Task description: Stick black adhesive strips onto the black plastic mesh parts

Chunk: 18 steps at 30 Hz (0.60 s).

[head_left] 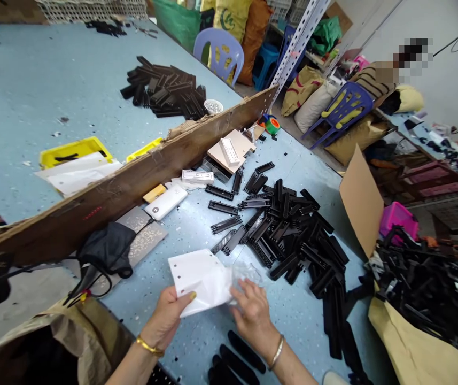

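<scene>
White sheet [204,275] is clamped in left grip [184,299]; right grip [234,300], at blurry plastic [248,272], unclear.

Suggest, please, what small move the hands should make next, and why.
I would probably smooth the crumpled clear plastic outward with the right hand: its fingers are already at the plastic, which bunches beside the right edge of the white packet, while the left hand steadies the packet with a pinch at its lower left.
</scene>
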Each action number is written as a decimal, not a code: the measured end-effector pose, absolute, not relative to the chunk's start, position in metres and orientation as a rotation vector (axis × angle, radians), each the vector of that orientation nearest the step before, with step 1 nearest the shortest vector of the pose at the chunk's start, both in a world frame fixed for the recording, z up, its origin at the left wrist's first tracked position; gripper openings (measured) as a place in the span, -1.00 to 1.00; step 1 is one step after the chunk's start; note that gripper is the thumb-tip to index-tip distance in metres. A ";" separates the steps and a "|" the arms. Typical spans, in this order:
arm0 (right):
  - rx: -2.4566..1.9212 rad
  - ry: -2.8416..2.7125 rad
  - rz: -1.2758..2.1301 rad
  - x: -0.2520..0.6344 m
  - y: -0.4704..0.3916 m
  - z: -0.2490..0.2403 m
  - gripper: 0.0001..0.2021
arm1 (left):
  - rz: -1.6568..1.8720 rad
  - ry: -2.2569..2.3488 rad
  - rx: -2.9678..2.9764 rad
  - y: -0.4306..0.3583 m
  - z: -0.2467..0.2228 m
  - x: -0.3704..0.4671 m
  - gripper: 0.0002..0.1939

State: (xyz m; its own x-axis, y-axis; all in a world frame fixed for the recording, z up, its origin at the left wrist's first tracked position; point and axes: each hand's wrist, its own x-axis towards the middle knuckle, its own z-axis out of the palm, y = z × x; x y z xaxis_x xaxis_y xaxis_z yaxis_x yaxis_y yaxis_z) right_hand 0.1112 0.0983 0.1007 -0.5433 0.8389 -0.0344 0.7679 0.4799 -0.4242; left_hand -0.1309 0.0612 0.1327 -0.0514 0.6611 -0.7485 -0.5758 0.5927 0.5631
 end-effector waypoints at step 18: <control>-1.818 -1.910 0.811 0.140 0.091 0.062 -0.61 | 0.716 1.717 0.255 -0.015 0.090 -0.163 -0.74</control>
